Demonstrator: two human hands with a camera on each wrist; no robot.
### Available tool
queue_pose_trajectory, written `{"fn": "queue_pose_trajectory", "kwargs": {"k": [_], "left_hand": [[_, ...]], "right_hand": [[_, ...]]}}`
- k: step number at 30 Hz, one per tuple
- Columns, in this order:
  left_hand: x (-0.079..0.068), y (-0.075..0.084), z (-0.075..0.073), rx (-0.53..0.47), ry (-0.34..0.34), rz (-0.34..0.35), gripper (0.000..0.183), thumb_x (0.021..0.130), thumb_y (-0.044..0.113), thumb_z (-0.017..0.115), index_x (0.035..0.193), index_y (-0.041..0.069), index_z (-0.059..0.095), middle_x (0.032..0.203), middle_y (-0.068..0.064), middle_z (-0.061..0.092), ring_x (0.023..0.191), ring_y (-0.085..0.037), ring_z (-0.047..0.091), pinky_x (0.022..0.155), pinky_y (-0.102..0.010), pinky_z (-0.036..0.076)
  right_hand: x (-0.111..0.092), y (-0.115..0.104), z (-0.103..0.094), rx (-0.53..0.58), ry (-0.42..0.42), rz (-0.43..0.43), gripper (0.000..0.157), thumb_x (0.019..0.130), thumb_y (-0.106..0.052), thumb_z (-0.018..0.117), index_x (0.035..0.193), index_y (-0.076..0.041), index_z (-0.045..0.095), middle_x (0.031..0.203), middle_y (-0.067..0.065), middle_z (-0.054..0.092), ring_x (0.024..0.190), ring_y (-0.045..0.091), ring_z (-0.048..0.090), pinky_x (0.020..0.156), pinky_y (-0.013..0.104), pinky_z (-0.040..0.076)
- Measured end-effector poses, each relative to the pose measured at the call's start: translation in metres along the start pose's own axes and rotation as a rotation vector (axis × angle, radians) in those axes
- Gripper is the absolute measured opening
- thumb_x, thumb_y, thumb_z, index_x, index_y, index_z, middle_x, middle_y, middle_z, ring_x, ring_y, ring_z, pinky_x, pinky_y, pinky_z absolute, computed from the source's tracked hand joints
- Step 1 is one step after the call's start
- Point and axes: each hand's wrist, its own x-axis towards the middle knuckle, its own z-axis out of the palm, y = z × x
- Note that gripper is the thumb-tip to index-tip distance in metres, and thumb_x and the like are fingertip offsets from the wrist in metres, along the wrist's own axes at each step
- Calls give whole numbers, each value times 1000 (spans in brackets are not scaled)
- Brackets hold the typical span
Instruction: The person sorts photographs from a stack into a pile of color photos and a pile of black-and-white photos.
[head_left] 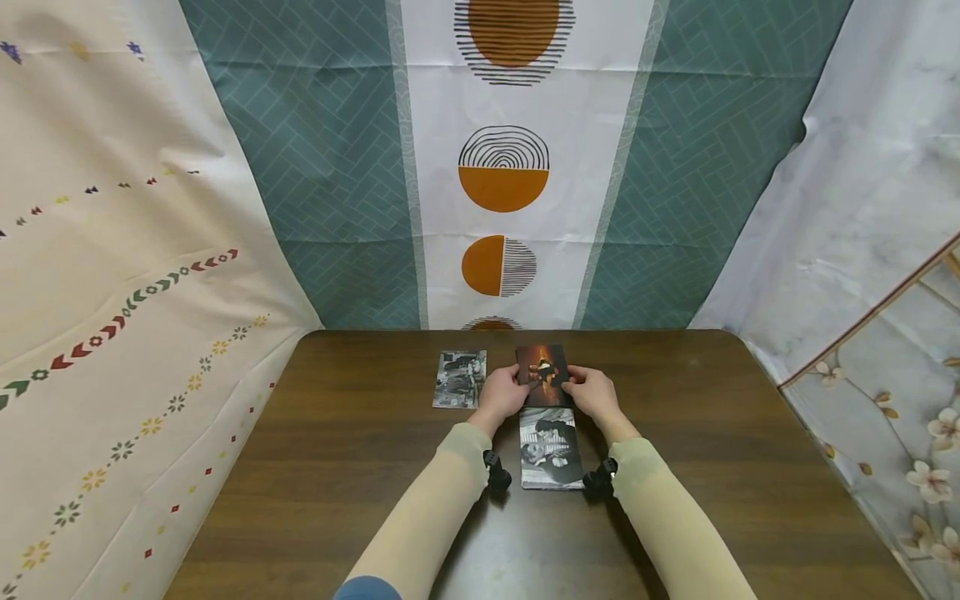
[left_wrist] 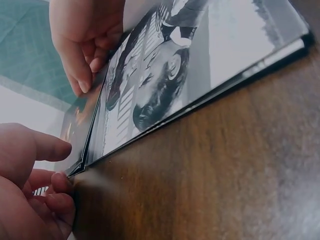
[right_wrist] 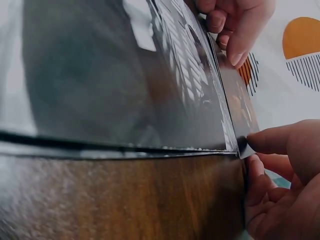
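Observation:
A dark photo card with an orange figure (head_left: 543, 375) lies toward the back of the table, held at both sides. My left hand (head_left: 498, 393) pinches its left edge, thumb (left_wrist: 52, 148) on top and the other fingers curled at the side. On the opposite edge, my right hand (head_left: 594, 392) grips the card between thumb and fingers, seen at its corner in the right wrist view. Right below the dark card, a stack of photo cards (head_left: 551, 450) has a black-and-white picture on top; its near edges show several layers in the left wrist view.
Left of my left hand, another black-and-white photo card (head_left: 460, 379) lies flat on the brown wooden table (head_left: 360, 467). Behind the table hangs a patterned cloth (head_left: 345, 167), with light printed cloths along both sides. A wrist camera (head_left: 497, 473) sits at my left cuff.

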Motion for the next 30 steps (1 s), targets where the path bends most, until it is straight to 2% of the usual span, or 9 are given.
{"fn": "queue_pose_trajectory", "kwargs": {"k": [3,6,10,12,15,18,21,25,30], "left_hand": [[1,0,0,-1,-10,-7,59,105,20,67,159,6,51,70,-7,62,57,-18,47,62,-35,42],[2,0,1,23,7,-3,58,106,23,66,159,5,51,102,-9,77,87,-22,70,81,-40,56],[-1,2,0,35,21,-1,56,106,25,65,157,4,53,147,-12,64,129,-32,64,103,-48,54],[-2,2,-2,21,11,-5,57,107,24,65,158,4,52,135,-13,71,119,-30,68,98,-46,55],[-1,1,-3,-7,-2,-17,58,107,25,65,159,5,50,105,-12,75,86,-22,68,79,-39,53],[2,-1,0,-40,-14,-25,59,107,25,65,160,5,49,75,-7,66,58,-15,48,63,-34,42],[4,-3,2,-70,-20,-25,60,107,24,65,160,5,48,60,-1,54,49,-13,34,59,-33,35],[3,-1,1,-64,-6,-22,59,107,24,65,160,5,49,66,-6,61,53,-17,41,65,-35,41],[-1,2,0,-14,8,-19,57,107,25,64,159,5,51,115,-17,76,86,-30,69,76,-39,51]], "right_hand": [[0,1,0,-17,2,-3,48,100,-13,70,144,5,63,117,19,72,115,39,63,104,55,46],[-1,0,0,-28,1,-2,47,101,-14,69,143,5,64,119,19,73,118,40,64,104,55,47],[-3,-4,-1,-15,20,18,44,101,-14,68,140,6,66,120,20,74,118,40,65,102,54,49],[-4,-7,-1,-10,34,28,43,100,-14,68,138,7,68,121,21,74,119,40,65,103,54,49],[-6,-8,-1,-9,40,39,43,100,-16,69,137,6,69,125,22,74,122,42,64,104,54,50],[-7,-9,-1,-6,47,53,44,101,-19,68,138,5,69,132,23,71,128,44,62,106,55,49],[-7,-9,-3,-1,60,76,44,102,-22,67,137,4,70,138,24,68,133,45,58,108,56,47],[-8,-12,-4,13,56,91,44,103,-23,65,137,5,69,133,24,70,127,44,63,107,56,49],[-10,-14,-6,44,31,103,45,105,-22,64,140,6,67,118,22,76,110,37,73,100,52,54]]}}
